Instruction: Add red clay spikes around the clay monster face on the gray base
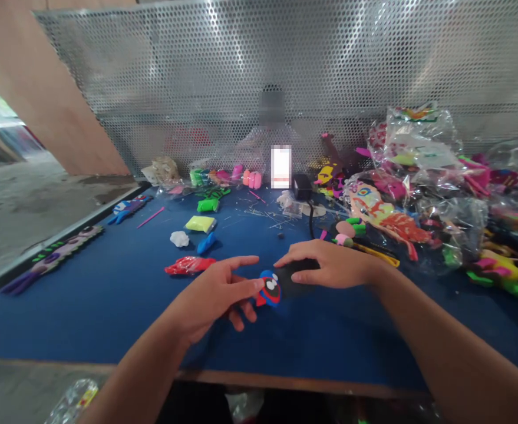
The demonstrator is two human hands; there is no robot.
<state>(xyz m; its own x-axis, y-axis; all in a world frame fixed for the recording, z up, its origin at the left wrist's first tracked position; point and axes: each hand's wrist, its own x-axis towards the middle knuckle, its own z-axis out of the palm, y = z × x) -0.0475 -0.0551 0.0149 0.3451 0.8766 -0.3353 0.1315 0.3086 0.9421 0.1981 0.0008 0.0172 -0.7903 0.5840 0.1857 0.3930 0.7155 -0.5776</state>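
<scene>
A small modelling-clay figure point(271, 288) in blue, red, black and white is gripped at its left edge by my left hand point(227, 291), thumb on top and index finger stretched forward. Just to its right, my right hand point(325, 262) hovers palm down with fingers apart and nothing visible in them. Below those fingers lies a dark patch point(300, 280) that I cannot identify. Left of the hands are a red clay packet point(190, 265), a blue clay lump point(206, 242), a white clay lump point(180, 238) and a yellow clay packet point(200, 224).
Plastic bags point(422, 141) and colourful clay pieces heap at the right. A yellow-edged tool point(380, 255) lies beyond my right wrist. A black box point(302, 186) with a cable stands before the perforated metal panel point(197, 76). Finished-looking clay strips point(59, 253) lie along the table's left edge.
</scene>
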